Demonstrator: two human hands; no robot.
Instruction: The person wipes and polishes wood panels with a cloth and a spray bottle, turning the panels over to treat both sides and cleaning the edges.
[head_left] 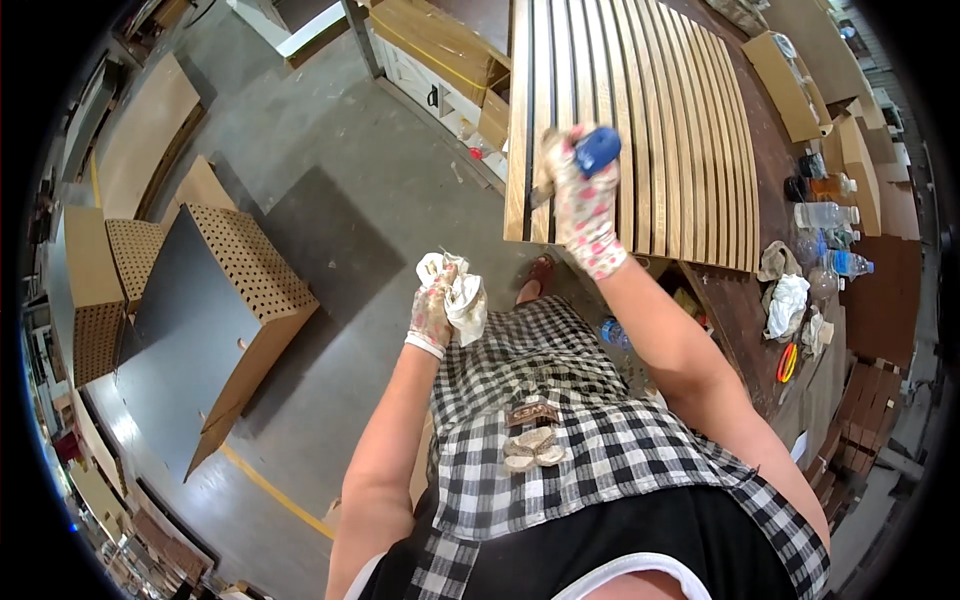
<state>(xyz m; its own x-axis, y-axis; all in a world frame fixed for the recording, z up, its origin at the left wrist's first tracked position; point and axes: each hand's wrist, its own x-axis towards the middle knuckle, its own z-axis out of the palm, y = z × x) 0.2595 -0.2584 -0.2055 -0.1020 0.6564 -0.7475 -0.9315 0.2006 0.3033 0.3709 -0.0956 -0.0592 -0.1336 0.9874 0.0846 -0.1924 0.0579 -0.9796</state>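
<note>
My right hand (585,205), in a white glove with pink spots, is closed round a putty knife with a thick blue handle (598,151). Its short, dull blade (541,194) shows by the near left corner of a slatted wood panel (640,130). Motion blurs the tool, and I cannot tell whether the blade touches the wood. The panel has pale slats with dark grooves between them and lies on a brown workbench. My left hand (432,312), gloved alike, grips a crumpled white rag (464,300) over the floor, left of the panel and in front of my checked apron.
Bottles (827,215), a white cloth (787,306) and orange-and-yellow-handled scissors (787,362) sit on the bench (735,325) at right. An open cardboard box (785,85) stands farther back. Dark panels with perforated edges (250,260) stand on the floor at left. A cardboard-topped cabinet (440,55) adjoins the bench.
</note>
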